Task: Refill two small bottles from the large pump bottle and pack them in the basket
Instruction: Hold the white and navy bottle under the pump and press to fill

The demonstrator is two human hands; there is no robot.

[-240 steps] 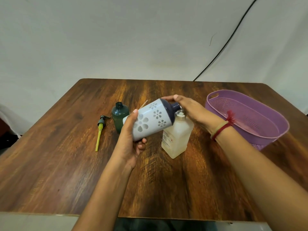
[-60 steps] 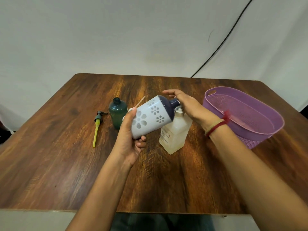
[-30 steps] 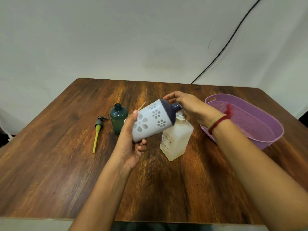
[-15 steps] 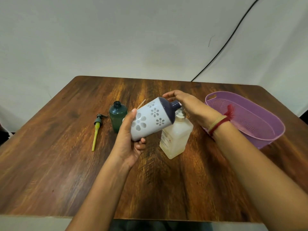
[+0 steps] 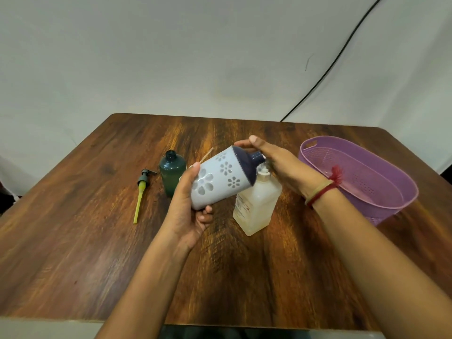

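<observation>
1. Pump head with yellow tube lies flat on table, far left.
2. Green bottle upright, uncapped, just right of it.
3. Left hand wraps the base of flowered bottle, which is tilted with its dark neck to the right.
4. Clear bottle upright at centre, mouth directly under that neck.
5. Right hand curls thumb and fingers about the dark neck.
6. Basket stands at right, apart from the bottles.
</observation>
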